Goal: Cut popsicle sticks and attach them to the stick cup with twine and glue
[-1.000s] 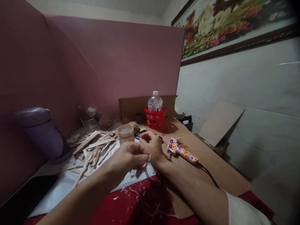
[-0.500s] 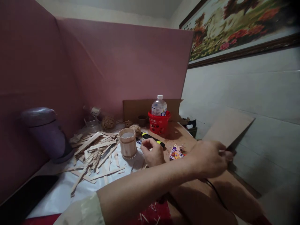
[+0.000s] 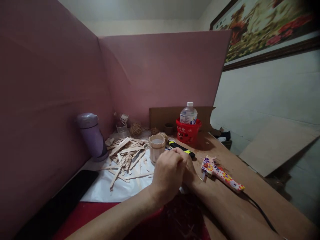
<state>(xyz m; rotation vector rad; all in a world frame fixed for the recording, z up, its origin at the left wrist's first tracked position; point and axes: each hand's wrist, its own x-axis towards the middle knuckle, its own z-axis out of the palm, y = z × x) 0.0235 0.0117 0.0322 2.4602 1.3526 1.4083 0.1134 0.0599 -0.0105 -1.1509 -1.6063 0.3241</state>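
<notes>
Just beyond the left hand (image 3: 166, 175) and slightly to its left, the stick-sided cup (image 3: 157, 150) stands upright, partly hidden by that hand; whether they touch cannot be told. The left hand is curled across the right hand (image 3: 186, 163), which is largely covered; what either grips is hidden. The knife (image 3: 182, 149) lies behind the right hand, the flowered glue gun (image 3: 221, 174) to its right.

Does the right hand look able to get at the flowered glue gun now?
Probably yes: the glue gun lies to the right of the right hand, with nothing bulky between them. The left hand overlaps it in view, so the hands may need to part first.
</notes>
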